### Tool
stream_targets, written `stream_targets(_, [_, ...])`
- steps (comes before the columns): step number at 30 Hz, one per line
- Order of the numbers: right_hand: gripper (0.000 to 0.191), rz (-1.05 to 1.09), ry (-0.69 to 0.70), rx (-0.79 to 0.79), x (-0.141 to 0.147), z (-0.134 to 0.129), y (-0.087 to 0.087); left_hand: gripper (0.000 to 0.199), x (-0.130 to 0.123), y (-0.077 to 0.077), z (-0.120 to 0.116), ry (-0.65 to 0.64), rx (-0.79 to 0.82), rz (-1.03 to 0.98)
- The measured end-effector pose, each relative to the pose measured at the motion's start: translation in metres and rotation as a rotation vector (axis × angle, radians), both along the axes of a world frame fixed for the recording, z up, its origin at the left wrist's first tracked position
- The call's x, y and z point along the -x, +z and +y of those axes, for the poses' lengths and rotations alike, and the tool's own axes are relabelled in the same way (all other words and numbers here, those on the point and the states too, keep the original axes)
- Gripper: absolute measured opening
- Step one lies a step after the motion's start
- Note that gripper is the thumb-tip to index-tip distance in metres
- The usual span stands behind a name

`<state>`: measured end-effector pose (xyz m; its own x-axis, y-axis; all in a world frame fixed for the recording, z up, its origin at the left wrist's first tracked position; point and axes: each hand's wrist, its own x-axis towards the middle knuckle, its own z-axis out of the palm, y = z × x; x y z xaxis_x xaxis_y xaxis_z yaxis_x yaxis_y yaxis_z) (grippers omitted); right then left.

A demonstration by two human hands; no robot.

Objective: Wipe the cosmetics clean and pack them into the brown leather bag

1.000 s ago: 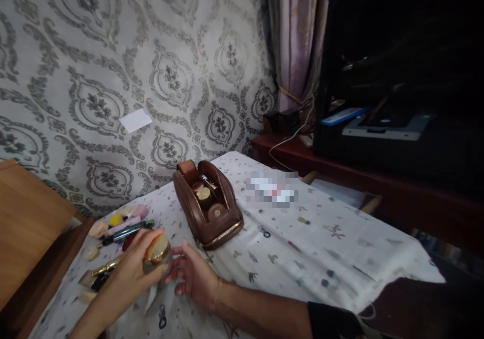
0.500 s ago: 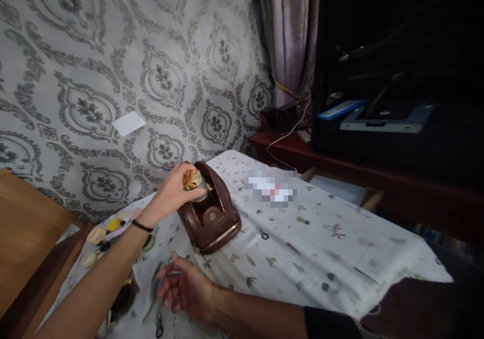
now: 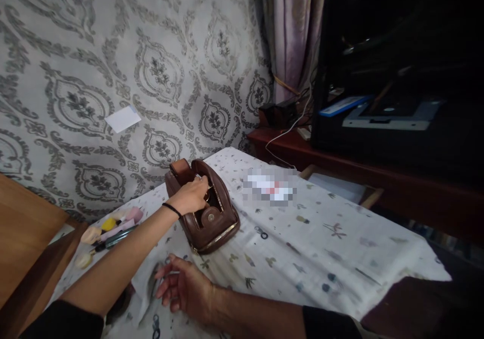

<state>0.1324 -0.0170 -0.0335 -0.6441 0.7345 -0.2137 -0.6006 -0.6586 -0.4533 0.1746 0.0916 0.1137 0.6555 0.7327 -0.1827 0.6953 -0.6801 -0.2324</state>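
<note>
A brown leather bag (image 3: pixel 223 226) lies unzipped on the patterned white cloth. My left hand (image 3: pixel 192 194) reaches into its opening, fingers bent downward round something gold-toned that is mostly hidden. The jar with the gold lid can no longer be made out clearly. Nearer the front edge, my right hand (image 3: pixel 185 286) rests palm up with loosely curled fingers apart and nothing in it. Beside its fingertips lies a crumpled pale cloth or wrapping (image 3: pixel 145 291).
Brushes and makeup sponges, one of them yellow (image 3: pixel 109 223), lie at the left of the cloth. A blurred white and red item (image 3: pixel 270 188) is right of the bag. Behind are a dark screen (image 3: pixel 397 52), a white cable and an open drawer (image 3: pixel 336 188).
My left hand has moved right and down into the bag, taking the gold-lidded jar with it. The bag's brown handle and a teal item by the brushes now show. My right hand has barely moved.
</note>
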Motion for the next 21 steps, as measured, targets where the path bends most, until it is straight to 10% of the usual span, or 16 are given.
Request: stream_targets(21, [0.054, -0.03, 0.007, -0.007, 0.001, -0.001, 0.0007, 0.042, -0.0055, -0.003, -0.0072, -0.054, -0.032, 0.131])
